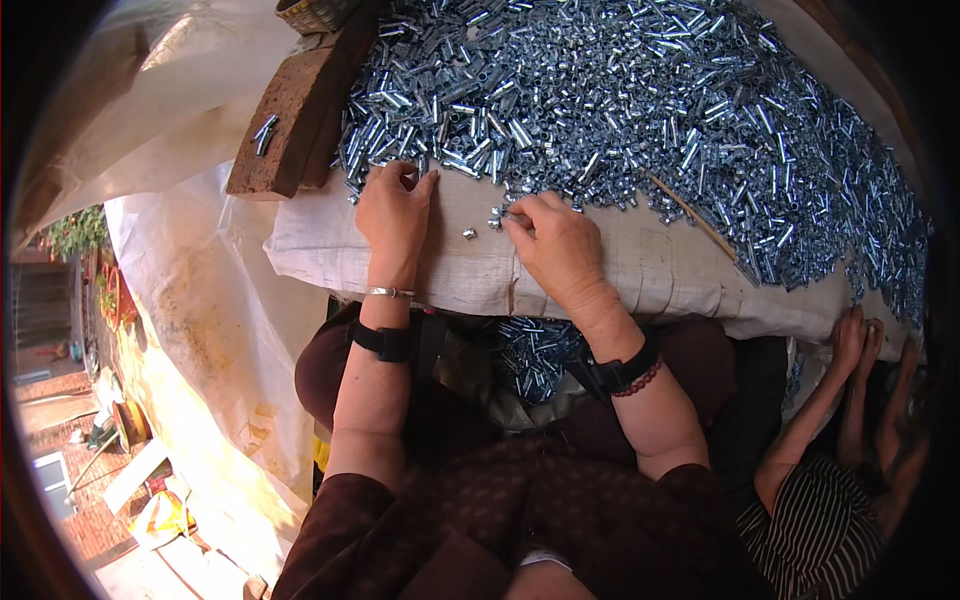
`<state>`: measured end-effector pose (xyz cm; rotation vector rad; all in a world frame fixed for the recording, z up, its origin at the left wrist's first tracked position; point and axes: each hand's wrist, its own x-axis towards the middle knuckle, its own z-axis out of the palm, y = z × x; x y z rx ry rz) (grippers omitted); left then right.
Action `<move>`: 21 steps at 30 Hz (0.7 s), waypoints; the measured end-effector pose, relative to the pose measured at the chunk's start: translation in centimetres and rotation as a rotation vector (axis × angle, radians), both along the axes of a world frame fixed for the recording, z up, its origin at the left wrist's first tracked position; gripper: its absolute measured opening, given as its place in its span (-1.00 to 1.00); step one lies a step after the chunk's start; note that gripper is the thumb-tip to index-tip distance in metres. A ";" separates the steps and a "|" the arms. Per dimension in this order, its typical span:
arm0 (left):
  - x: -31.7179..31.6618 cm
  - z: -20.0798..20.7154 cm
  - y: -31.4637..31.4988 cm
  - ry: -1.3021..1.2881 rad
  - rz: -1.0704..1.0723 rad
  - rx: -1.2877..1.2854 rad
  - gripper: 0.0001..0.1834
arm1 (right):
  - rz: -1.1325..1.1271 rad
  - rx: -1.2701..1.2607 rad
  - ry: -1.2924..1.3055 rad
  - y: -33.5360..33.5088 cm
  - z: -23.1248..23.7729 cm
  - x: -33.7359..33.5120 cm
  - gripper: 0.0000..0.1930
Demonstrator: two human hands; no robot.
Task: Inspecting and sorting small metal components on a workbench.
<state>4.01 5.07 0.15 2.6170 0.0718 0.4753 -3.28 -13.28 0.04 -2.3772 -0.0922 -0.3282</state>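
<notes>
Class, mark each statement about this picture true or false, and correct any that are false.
1. The left hand and right hand are at the near edge of the metal pile. True.
2. The thin stick lies left of both hands. False: the thin stick lies to their right.
3. Metal pieces rest on the reddish-brown block. True.
4. The red beaded bracelet is on the left wrist. False: the red beaded bracelet is on the right wrist.

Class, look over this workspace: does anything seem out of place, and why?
Yes: a few thin silvery metal pieces lie on the reddish-brown rectangular block at upper left, oddly apart from the big bluish-silver metal heap.
</notes>
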 end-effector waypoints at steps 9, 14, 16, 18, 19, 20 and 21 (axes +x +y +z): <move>-1.6 0.2 -0.4 0.127 -0.177 -0.357 -0.81 | 0.140 -0.103 -0.154 0.4 -0.4 -0.3 -0.93; -3.2 1.5 -1.1 0.264 -0.344 -0.778 -0.82 | 0.095 -0.181 -0.108 0.0 0.6 -0.6 -0.92; -3.7 2.3 -1.3 0.343 -0.342 -0.880 -0.80 | 0.081 -0.204 -0.088 -0.4 0.8 -0.6 -0.92; -4.1 2.8 -1.5 0.422 -0.337 -0.980 -0.78 | 0.059 -0.198 -0.004 -0.8 1.0 -0.6 -0.91; -4.2 2.9 -1.6 0.469 -0.379 -1.035 -0.76 | 0.057 -0.201 -0.003 -1.2 1.2 -0.7 -0.91; -4.3 2.9 -1.8 0.517 -0.421 -1.089 -0.74 | 0.052 -0.181 0.042 -1.6 1.3 -0.7 -0.90; -4.4 3.0 -1.9 0.518 -0.424 -1.091 -0.74 | 0.046 -0.161 0.087 -1.8 1.5 -0.7 -0.89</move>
